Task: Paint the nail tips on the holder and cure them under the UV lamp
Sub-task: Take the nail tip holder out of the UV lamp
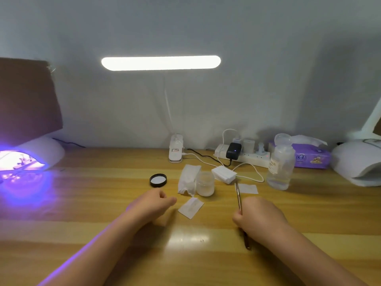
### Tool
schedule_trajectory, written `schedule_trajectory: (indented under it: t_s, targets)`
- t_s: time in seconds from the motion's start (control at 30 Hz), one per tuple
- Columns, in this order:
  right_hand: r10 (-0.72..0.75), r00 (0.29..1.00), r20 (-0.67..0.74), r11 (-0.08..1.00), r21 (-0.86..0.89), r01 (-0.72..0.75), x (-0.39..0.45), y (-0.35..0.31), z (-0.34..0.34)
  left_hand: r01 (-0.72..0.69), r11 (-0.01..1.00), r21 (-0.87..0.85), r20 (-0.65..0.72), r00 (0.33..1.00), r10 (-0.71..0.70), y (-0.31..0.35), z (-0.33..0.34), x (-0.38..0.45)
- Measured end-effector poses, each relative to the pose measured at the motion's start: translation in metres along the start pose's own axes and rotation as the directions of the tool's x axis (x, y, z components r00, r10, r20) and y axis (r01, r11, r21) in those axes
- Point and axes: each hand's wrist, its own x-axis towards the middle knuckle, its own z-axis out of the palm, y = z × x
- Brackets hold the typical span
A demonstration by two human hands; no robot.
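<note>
A white UV lamp (44, 149) glows purple at the far left of the wooden desk; a nail tip holder (21, 161) shows dimly inside its opening. My right hand (258, 216) grips a thin brush (239, 200) upright, its tip near a small white pad (247, 188). My left hand (153, 203) rests on the desk with loosely curled fingers, holding nothing, beside another white pad (190, 207). An open small jar (205, 183) stands ahead of both hands, and its black lid (158, 180) lies to the left.
A crumpled wipe (188, 178) leans by the jar, with a stack of pads (223, 174) behind. A clear bottle (280, 166), power strip (245, 154), purple tissue pack (309, 156), desk light base (175, 149) and a second white lamp (358, 162) line the back.
</note>
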Motion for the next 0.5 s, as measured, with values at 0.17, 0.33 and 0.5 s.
schedule_trajectory:
  t_s: [0.17, 0.33, 0.5]
  targets:
    - [-0.195, 0.946, -0.259, 0.97, 0.092, 0.226, -0.018, -0.035, -0.018, -0.089, 0.923, -0.375, -0.203, 0.979, 0.011, -0.043, -0.038, -0.004]
    - [-0.339, 0.906, -0.253, 0.83, 0.373, 0.415, -0.006, -0.109, -0.013, -0.029, 0.965, -0.26, -0.591, 0.795, -0.136, -0.109, -0.108, 0.018]
    - [-0.336, 0.905, -0.259, 0.762, 0.49, 0.423, 0.02, -0.177, 0.031, 0.217, 0.974, -0.057, -0.652, 0.731, -0.201, -0.182, -0.164, 0.033]
